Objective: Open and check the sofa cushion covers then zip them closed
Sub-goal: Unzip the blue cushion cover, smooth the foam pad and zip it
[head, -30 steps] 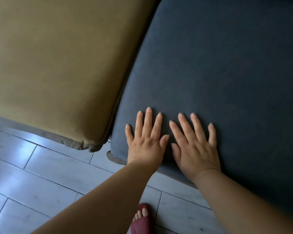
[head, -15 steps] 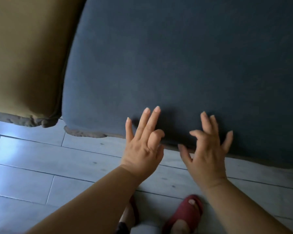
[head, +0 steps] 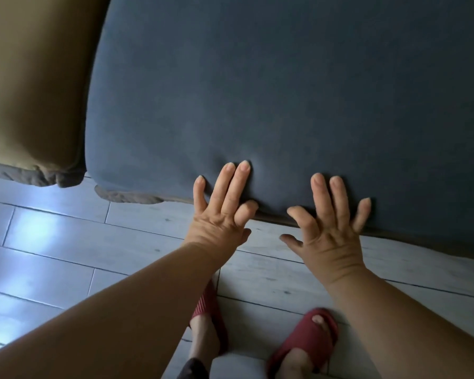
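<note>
Both hands spread flat on the grey cushion's front edge.

The grey cushion (head: 257,91) lies along the sofa's front edge, zip not visible. The left hand (head: 219,214) presses its straight fingers into the fabric, denting it. The right hand (head: 331,231) lies just beside it, fingers fanned over the edge and thumb off over the floor (head: 52,242). A mustard cushion (head: 30,86) touches the grey one's left side. Red slippers (head: 309,337) stand below.

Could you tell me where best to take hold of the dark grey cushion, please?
I'd take the dark grey cushion by its front edge, from the floor side: nearest, exposed, so thumbs could hook under with fingers on top. Left hand and right hand lie open across it, gripping nothing.
</note>
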{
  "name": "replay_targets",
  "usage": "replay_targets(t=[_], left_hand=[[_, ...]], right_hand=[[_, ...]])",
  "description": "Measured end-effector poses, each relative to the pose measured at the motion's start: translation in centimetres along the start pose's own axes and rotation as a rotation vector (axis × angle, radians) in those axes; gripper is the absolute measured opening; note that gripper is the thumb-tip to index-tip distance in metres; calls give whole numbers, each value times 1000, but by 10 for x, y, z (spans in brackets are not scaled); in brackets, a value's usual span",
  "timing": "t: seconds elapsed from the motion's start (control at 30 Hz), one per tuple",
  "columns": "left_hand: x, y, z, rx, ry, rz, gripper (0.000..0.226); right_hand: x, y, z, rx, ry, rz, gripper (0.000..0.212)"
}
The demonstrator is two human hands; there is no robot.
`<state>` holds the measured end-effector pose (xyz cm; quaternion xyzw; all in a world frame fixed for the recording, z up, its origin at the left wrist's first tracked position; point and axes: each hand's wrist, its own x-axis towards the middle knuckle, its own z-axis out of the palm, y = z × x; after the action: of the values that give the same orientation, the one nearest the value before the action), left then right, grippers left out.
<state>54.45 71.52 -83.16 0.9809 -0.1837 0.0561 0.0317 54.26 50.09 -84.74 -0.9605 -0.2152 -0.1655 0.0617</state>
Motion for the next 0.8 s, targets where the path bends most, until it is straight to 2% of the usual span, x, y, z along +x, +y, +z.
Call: replay_targets(t=[0.1, 0.17, 0.3, 0.4, 0.47, 0.6, 0.8], left_hand=[[3, 2, 9, 28, 62, -31, 74], [4, 1, 14, 47, 101, -31, 72], [4, 2, 23, 63, 181, -27, 72], [6, 3, 24, 84, 261, -42, 55], [7, 4, 20, 73, 277, -48, 49], [3, 7, 0, 31, 148, -64, 42], [22, 19, -87, -62, -216, -148, 15]], right_hand=[[-2, 4, 16, -42, 122, -24, 48], [-3, 6, 26, -73, 182, -42, 43], [-2, 6, 32, -105, 213, -33, 33], [2, -1, 21, -55, 207, 13, 17], [5, -6, 10, 27, 182, 54, 17], [10, -12, -20, 121, 107, 124, 18], [35, -19, -84, 163, -221, 206, 20]])
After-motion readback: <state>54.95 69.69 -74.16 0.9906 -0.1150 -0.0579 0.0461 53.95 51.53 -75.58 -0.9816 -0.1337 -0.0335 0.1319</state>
